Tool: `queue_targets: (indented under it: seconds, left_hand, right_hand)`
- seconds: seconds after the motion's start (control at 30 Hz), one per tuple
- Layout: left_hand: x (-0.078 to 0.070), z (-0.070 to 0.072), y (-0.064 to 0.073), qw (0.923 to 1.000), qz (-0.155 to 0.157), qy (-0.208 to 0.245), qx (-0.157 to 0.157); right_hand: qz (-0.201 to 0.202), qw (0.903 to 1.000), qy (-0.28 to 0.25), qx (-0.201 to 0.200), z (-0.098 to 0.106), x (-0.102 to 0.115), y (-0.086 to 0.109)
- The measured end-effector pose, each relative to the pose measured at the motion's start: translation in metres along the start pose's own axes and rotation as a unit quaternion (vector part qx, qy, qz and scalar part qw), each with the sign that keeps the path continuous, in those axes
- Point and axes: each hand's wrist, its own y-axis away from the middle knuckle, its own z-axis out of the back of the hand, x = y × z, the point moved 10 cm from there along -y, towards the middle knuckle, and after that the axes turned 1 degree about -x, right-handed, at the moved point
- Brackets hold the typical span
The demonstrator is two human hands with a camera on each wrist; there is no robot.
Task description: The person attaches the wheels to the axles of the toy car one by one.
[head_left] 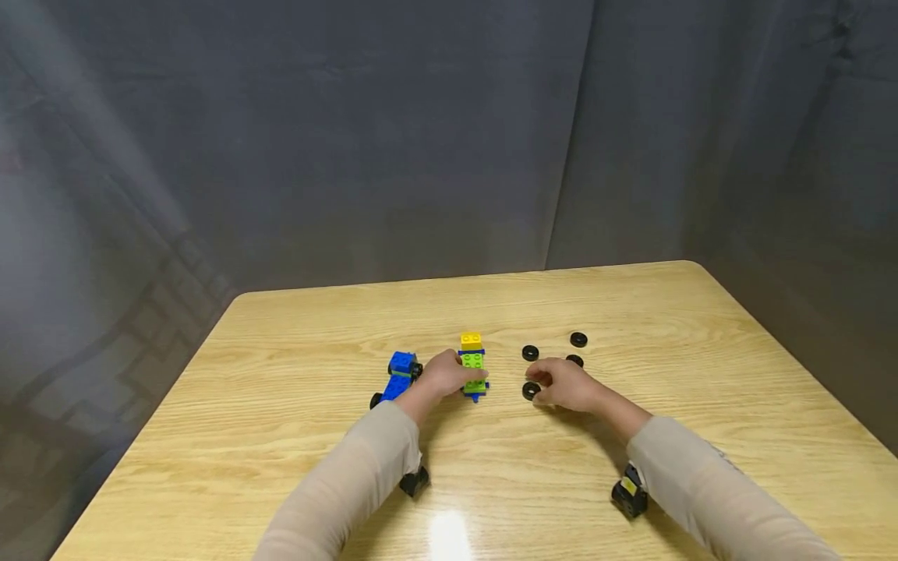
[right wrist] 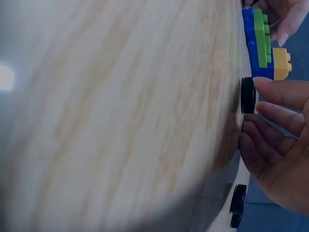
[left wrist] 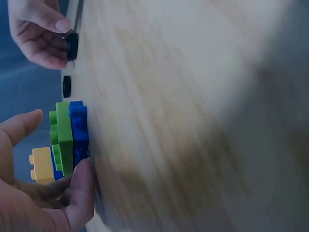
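In the head view my left hand (head_left: 449, 372) is at a small toy vehicle (head_left: 473, 361) of green bricks on a blue base with a yellow brick at its far end. Fingers touch the side of the base in the left wrist view, while the thumb stands apart over the green part. My right hand (head_left: 567, 383) pinches a black toy wheel (head_left: 531, 391) between thumb and index finger. That wheel lies flat at the tabletop; its other fingers hang loosely curled beside it.
Other black wheels lie near the right hand: one farther back (head_left: 530, 353), another at the far right (head_left: 578, 340), and one partly hidden (head_left: 575, 361). A blue toy vehicle (head_left: 397, 383) with black wheels is left of the left hand. Grey curtains (head_left: 393, 156) hang behind the wooden table (head_left: 302, 343).
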Motion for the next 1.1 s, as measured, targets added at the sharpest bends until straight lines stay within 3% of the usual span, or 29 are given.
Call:
queue_targets:
  seconds: [0.17, 0.37, 0.63, 0.87, 1.1]
  left_hand:
    - [0.000, 0.001, -0.001, 0.9985, 0.010, -0.050, -0.020]
    - [-0.003, 0.001, -0.002, 0.9902, 0.007, -0.134, -0.038]
    - [-0.005, 0.003, 0.004, 0.9822, -0.011, -0.183, -0.039]
    - [-0.005, 0.009, 0.006, 0.9858, -0.046, -0.157, -0.040]
    - [0.001, 0.016, 0.013, 0.9994, -0.030, -0.002, -0.020]
  right_hand:
    - [-0.010, 0.9996, 0.026, 0.000, -0.004, 0.002, -0.001]
    - [-0.018, 0.9984, 0.054, -0.002, -0.009, 0.004, -0.003]
    - [-0.011, 0.9963, 0.085, -0.007, -0.011, 0.008, -0.006]
    - [-0.003, 0.9981, 0.057, -0.020, -0.006, 0.010, -0.006]
    - [0.005, 0.9984, 0.025, -0.050, 0.002, 0.013, -0.003]
